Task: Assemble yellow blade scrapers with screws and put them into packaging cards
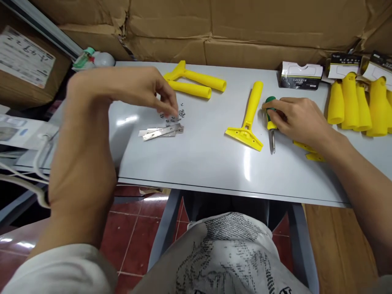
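My left hand (156,94) is bent down over a loose pile of small screws (182,113), with its thumb and fingertips pinched together. Whatever sits between those fingertips is too small to make out. Just below the pile, several flat metal blades (163,132) lie stacked askew. My right hand (295,116) has its fingers closed on the green and yellow handle of a screwdriver (271,126), whose shaft points toward me. Between the hands lies a yellow scraper handle (252,108), its wide head facing the front edge.
More yellow scraper handles (196,83) lie at the back, and others are partly hidden under my right forearm. On the right stand packaged yellow handles (350,100) and a black-and-white box (301,76). Cardboard (245,32) walls the table's (196,163) rear; white cables (24,179) hang left.
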{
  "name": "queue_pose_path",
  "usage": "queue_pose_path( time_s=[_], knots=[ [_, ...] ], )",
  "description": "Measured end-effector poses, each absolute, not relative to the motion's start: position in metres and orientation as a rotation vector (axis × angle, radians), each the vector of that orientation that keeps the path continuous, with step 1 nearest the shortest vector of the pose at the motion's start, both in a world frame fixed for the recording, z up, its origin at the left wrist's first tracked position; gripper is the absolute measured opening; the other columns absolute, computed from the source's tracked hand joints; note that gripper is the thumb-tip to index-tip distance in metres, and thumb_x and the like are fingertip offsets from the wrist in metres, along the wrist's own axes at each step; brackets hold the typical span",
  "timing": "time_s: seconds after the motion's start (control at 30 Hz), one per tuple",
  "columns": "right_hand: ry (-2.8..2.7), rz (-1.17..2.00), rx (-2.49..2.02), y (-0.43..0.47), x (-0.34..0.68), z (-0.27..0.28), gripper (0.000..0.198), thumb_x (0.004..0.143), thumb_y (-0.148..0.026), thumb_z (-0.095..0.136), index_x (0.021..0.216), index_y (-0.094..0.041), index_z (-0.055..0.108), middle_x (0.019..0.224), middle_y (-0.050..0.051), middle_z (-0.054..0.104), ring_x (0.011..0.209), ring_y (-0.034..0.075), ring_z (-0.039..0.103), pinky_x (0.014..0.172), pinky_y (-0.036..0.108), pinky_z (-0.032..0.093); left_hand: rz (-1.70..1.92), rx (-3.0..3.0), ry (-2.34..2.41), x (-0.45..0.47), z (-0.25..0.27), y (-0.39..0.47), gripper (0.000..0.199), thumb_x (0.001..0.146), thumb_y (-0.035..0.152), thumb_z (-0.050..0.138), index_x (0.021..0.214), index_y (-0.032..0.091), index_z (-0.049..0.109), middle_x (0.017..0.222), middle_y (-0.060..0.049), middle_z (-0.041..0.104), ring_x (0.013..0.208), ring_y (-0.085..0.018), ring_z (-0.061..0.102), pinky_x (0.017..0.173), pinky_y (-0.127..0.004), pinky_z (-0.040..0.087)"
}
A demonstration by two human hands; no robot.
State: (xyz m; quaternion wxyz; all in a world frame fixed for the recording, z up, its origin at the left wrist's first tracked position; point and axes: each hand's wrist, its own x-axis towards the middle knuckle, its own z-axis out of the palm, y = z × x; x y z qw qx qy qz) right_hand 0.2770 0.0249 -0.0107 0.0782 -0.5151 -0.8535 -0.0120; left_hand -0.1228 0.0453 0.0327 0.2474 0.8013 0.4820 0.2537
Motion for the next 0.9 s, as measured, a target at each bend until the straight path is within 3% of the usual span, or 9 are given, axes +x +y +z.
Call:
queue_pose_path(
  time_s=[0.13,0.3,0.4,0.53,0.63,0.7,0.8,0.9],
  knots=[
    [-2.58,-0.041,-1.554,0.024,0.275,-0.011,0.049,0.113,-0.034,0.037,0.137,-0.027,0.078,0.114,0.01,0.083,0.092,0.029,0.071,0.073,0.041,0.039,0.483,2.246,1.396,-0.131,0.024,0.032,0.043,0.095,0.071,0.077,0.095,0.028,0.078,0.068,0.004,0.065,0.079,-0.017,0.056,0.077,-0.029,0.041],
    [-2.581,0.012,-1.573,0.024,0.274,-0.008,0.052,0.113,-0.037,0.036,0.139,-0.023,0.078,0.118,0.011,0.084,0.096,0.031,0.073,0.074,0.041,0.041,-0.395,2.293,1.271,-0.132,0.029,0.062,0.047,0.082,0.071,0.09,0.074,0.027,0.076,0.058,0.01,0.065,0.058,-0.011,0.045,0.056,-0.026,0.031],
    [-2.602,0.003,-1.592,0.025,0.274,-0.007,0.054,0.113,-0.038,0.036,0.144,-0.022,0.077,0.118,0.012,0.085,0.094,0.029,0.073,0.072,0.039,0.037,-0.473,2.342,1.075,-0.137,0.033,0.082,0.049,0.091,0.067,0.087,0.069,0.026,0.071,0.058,0.012,0.064,0.051,-0.008,0.044,0.048,-0.023,0.035],
    [-2.623,-0.033,-1.63,0.024,0.274,-0.005,0.055,0.113,-0.037,0.038,0.154,-0.022,0.072,0.109,0.014,0.085,0.084,0.027,0.069,0.07,0.037,0.03,-0.392,2.416,0.789,-0.145,0.035,0.099,0.042,0.101,0.056,0.083,0.075,0.024,0.076,0.058,0.011,0.068,0.048,-0.003,0.049,0.044,-0.017,0.041],
    [-2.561,-0.065,-1.572,0.023,0.277,-0.004,0.054,0.113,-0.037,0.045,0.161,-0.025,0.067,0.091,0.01,0.081,0.071,0.023,0.06,0.07,0.037,0.031,-0.248,2.46,0.595,-0.141,0.039,0.102,0.034,0.104,0.049,0.082,0.087,0.02,0.082,0.064,0.009,0.076,0.048,0.0,0.053,0.041,-0.013,0.04],
    [-2.417,-0.065,-1.477,0.02,0.277,-0.002,0.051,0.111,-0.036,0.054,0.158,-0.023,0.069,0.075,0.005,0.072,0.065,0.02,0.055,0.071,0.037,0.036,0.073,2.436,0.558,-0.128,0.038,0.095,0.035,0.103,0.049,0.086,0.087,0.018,0.08,0.065,0.007,0.076,0.049,0.0,0.054,0.04,-0.013,0.04],
    [-2.124,0.117,-1.262,0.012,0.272,0.001,0.038,0.11,-0.038,0.062,0.141,-0.023,0.079,0.065,0.001,0.06,0.059,0.016,0.05,0.069,0.036,0.042,0.926,2.019,0.604,-0.092,0.023,0.073,0.04,0.095,0.052,0.095,0.087,0.02,0.072,0.068,0.004,0.075,0.052,-0.004,0.06,0.041,-0.02,0.045],
    [-1.895,0.536,-1.031,0.001,0.258,0.002,0.039,0.112,-0.056,0.064,0.131,-0.026,0.081,0.07,0.002,0.068,0.056,0.013,0.055,0.058,0.033,0.042,1.168,1.686,0.628,-0.054,-0.001,0.051,0.045,0.089,0.054,0.1,0.092,0.022,0.067,0.067,0.007,0.074,0.052,-0.009,0.067,0.042,-0.023,0.051]
  ],
)
